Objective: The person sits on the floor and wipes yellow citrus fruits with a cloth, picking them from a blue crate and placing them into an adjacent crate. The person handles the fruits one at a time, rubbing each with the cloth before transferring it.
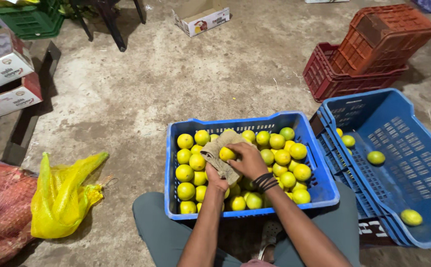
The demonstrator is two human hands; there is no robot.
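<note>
A person sits on a concrete floor (176, 84) with a blue crate (314, 190) of yellow-green citrus fruits (287, 163) between the knees. The right hand (247, 159) grips one fruit (227, 154) against a tan cloth (220, 151), which the left hand (216, 182) holds from beneath (its fingers are mostly hidden under the fabric). Black bands circle the right wrist. Just to the right, a second blue crate (398, 163) lies tilted, with a few loose fruits inside. Behind it stand stacked red crates (369, 54). At the left lie a yellow mesh bag (64, 198), a red mesh sack (0, 207) and cardboard boxes (5, 74).
</note>
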